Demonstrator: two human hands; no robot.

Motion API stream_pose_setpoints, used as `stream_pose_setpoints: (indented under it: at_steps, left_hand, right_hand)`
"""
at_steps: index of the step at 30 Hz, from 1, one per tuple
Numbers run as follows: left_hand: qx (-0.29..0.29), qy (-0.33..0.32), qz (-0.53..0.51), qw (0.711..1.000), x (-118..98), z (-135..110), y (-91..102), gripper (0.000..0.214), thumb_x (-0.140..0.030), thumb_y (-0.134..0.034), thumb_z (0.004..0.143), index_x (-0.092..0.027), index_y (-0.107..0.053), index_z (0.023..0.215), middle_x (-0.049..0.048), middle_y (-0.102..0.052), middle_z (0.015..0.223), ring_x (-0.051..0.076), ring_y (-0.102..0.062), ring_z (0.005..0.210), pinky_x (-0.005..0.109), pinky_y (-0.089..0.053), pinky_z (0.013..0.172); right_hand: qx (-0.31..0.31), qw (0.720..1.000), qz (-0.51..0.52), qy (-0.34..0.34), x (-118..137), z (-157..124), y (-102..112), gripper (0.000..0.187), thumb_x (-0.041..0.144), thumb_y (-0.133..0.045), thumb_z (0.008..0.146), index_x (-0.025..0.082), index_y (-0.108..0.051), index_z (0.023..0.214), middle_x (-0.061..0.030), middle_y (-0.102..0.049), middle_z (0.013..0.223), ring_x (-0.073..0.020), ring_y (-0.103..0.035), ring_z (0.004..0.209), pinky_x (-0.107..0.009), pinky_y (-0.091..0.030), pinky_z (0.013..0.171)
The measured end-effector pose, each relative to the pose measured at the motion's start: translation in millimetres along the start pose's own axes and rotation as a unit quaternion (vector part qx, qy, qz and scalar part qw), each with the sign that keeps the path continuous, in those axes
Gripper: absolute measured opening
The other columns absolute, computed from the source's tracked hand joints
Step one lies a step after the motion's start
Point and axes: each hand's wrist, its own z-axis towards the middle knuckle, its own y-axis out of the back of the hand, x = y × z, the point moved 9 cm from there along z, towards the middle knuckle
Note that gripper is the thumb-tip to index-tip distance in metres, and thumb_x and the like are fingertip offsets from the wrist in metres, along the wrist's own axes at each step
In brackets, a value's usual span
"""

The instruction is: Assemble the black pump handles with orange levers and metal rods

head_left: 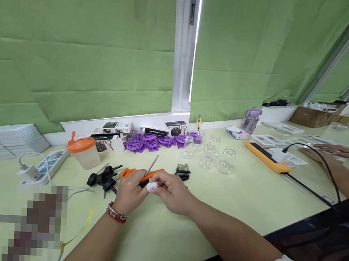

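My left hand [130,192], with bracelets at the wrist, is closed around a thin metal rod [151,165] that sticks up past the fingers. White wrapping [152,186] covers its thumb tip. My right hand [174,192] meets it there in a pinch; whatever its fingertips hold is mostly hidden. Just behind both hands are orange plastic parts [128,172]. Black knobs with metal rods [103,178] lie to the left. Small springs [183,167] and black pieces [183,177] rest behind the right hand.
Purple plastic parts [150,141] and printed boxes [111,143] line the back. Clear glass vessels [207,160] stand to their right. An orange-lidded cup [85,154], a white power strip [51,163] and an orange power strip [266,158] flank the workspace. Another person's hands [322,154] are far right.
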Motion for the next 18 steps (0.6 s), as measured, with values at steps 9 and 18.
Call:
stream_pose_setpoints:
  at_steps: [9,18]
  left_hand:
    - [0.012,0.008,-0.005,1.000,3.7,-0.1,-3.1,0.026,-0.040,-0.051,0.086,-0.018,-0.048,0.071,-0.0037,-0.044,0.058,0.012,-0.040,0.054,0.022,-0.032,0.054]
    - [0.029,0.088,-0.053,0.994,13.5,-0.5,-4.2,0.027,-0.036,-0.045,0.089,-0.019,-0.046,0.068,-0.0041,-0.043,0.056,0.011,-0.040,0.052,0.023,-0.032,0.053]
  right_hand:
    - [-0.017,1.000,-0.019,0.003,2.7,0.1,2.7,0.004,0.024,-0.053,0.083,0.022,-0.054,0.087,0.0060,-0.045,0.063,-0.0093,-0.038,0.057,-0.023,-0.031,0.056]
    - [-0.066,0.997,0.028,-0.028,-9.2,6.8,33.3,0.022,0.032,-0.064,0.077,0.021,-0.058,0.095,0.0063,-0.046,0.061,-0.0080,-0.036,0.051,-0.022,-0.031,0.051]
